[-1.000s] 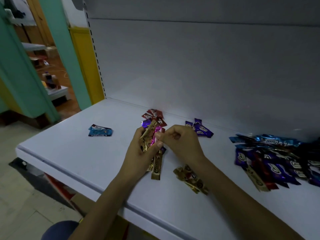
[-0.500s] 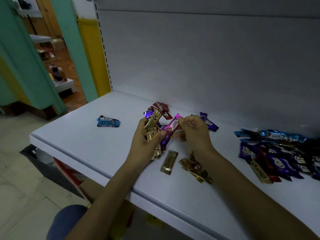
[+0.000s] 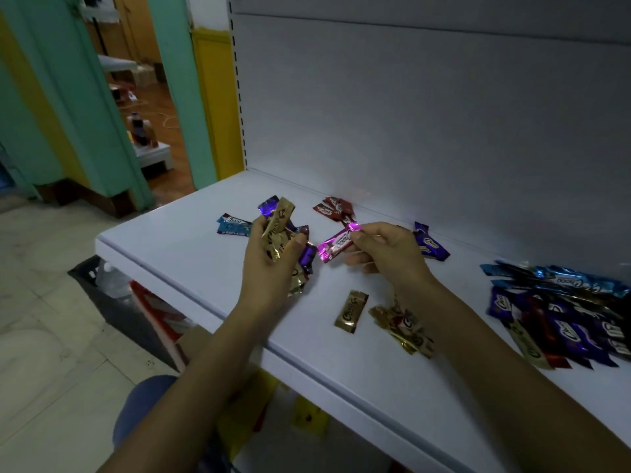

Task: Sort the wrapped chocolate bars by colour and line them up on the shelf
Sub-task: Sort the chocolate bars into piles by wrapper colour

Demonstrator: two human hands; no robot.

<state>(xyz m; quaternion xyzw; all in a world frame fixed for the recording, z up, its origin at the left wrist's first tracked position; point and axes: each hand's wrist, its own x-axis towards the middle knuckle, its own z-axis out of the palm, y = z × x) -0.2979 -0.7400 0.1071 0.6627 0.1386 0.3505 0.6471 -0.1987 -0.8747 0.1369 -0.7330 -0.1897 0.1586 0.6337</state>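
My right hand (image 3: 386,254) pinches shiny pink foil-wrapped bar (image 3: 336,245) by its far end, long axis slanting toward left hand (image 3: 273,268), which grips bunch of gold and purple wrapped bars (image 3: 282,218)

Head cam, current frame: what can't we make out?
All in the head view:
Bundle in the left hand: count and colours, since the fingers cover most of it.
Gold pile: count, since the right forearm overlaps it.
Purple bars: partly behind the right hand, which pinches the pink bar.
Mixed heap: cut off by the right edge, dim, bars overlapping.
Small print on the wrappers: blurred.
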